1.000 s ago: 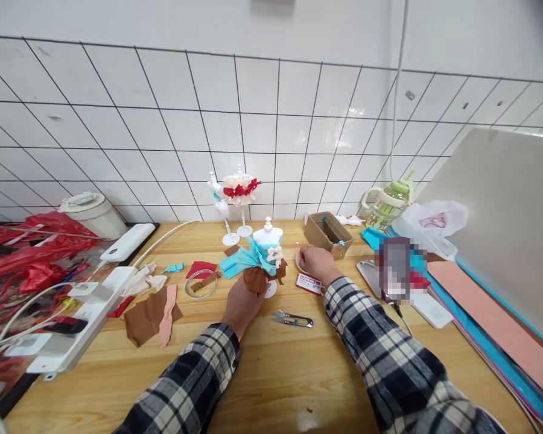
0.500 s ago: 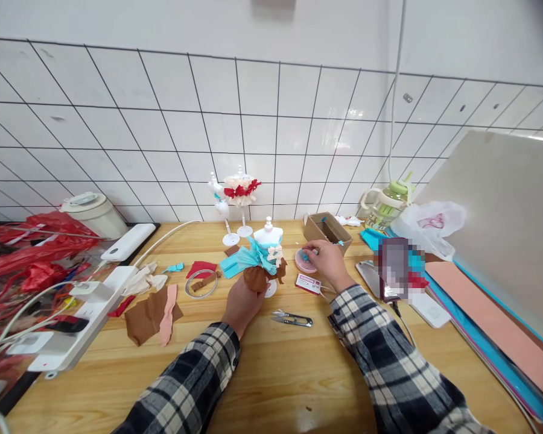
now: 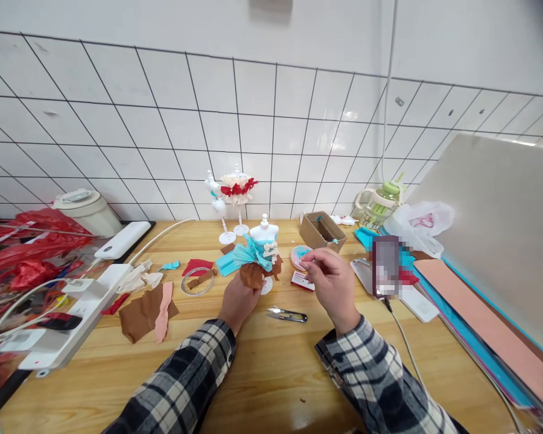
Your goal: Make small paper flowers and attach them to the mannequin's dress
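Note:
A small white dress-form mannequin (image 3: 264, 232) stands on the table, dressed in blue crepe paper (image 3: 253, 253), a cream flower and a brown crepe-paper skirt (image 3: 252, 275). My left hand (image 3: 239, 304) is closed on the skirt's lower left side; its fingertips are partly hidden. My right hand (image 3: 333, 282) is raised in a pinch just right of a round pink dish (image 3: 295, 259) with blue bits in it. Whatever the pinch holds is too small to name. Beneath the dish lies a red-and-white card (image 3: 299, 280). Thread snips (image 3: 287, 315) rest in front of the mannequin.
Two dressed mannequins (image 3: 239, 190) stand by the wall. A cardboard box (image 3: 321, 234), a bottle (image 3: 382, 205) and a blurred-out phone (image 3: 386, 268) are at right. Brown paper scraps (image 3: 140, 313), a wire coil (image 3: 184, 283) and a power strip (image 3: 79, 319) lie left.
My right hand has lifted away from the pink dish and come slightly nearer to me, still pinched. My left hand stays at the brown skirt. The view has shifted slightly.

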`<control>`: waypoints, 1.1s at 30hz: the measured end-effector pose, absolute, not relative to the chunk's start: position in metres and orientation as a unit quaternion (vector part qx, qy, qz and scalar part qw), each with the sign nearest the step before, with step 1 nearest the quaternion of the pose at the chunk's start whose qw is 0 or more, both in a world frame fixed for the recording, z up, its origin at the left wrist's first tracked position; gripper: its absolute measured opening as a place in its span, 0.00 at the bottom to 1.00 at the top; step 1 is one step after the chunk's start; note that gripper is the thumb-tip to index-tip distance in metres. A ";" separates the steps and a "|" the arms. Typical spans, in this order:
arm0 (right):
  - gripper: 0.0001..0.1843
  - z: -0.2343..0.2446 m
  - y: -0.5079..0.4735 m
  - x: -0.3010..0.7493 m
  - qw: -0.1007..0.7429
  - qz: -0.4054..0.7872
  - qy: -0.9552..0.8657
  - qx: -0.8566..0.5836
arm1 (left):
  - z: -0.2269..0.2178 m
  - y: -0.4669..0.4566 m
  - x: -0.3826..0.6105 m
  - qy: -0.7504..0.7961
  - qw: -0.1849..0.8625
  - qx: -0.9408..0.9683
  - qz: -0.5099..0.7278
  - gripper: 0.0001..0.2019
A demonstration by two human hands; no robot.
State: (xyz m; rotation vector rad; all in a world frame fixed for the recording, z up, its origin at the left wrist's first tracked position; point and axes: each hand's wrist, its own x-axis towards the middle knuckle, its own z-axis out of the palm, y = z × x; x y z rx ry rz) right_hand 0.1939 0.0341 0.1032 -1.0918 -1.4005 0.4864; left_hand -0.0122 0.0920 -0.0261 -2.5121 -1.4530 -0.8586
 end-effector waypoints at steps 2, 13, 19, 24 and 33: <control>0.06 0.105 0.032 0.187 0.625 0.262 -0.582 -0.451 | -0.027 0.092 -0.013 -0.482 0.059 -0.827 -0.285 0.16; 0.08 0.117 0.017 0.173 0.641 0.463 -0.485 -0.373 | -0.033 0.093 -0.014 -0.506 0.049 -0.818 -0.269 0.15; 0.10 0.117 0.015 0.173 0.626 0.489 -0.465 -0.391 | -0.030 0.091 -0.013 -0.514 0.043 -0.815 -0.264 0.16; 0.16 0.113 0.014 0.174 0.635 0.479 -0.459 -0.395 | -0.029 0.092 -0.013 -0.513 0.041 -0.817 -0.261 0.16; 0.03 0.112 0.022 0.167 0.611 0.169 -0.620 -0.463 | -0.030 0.091 -0.013 -0.502 0.043 -0.820 -0.271 0.16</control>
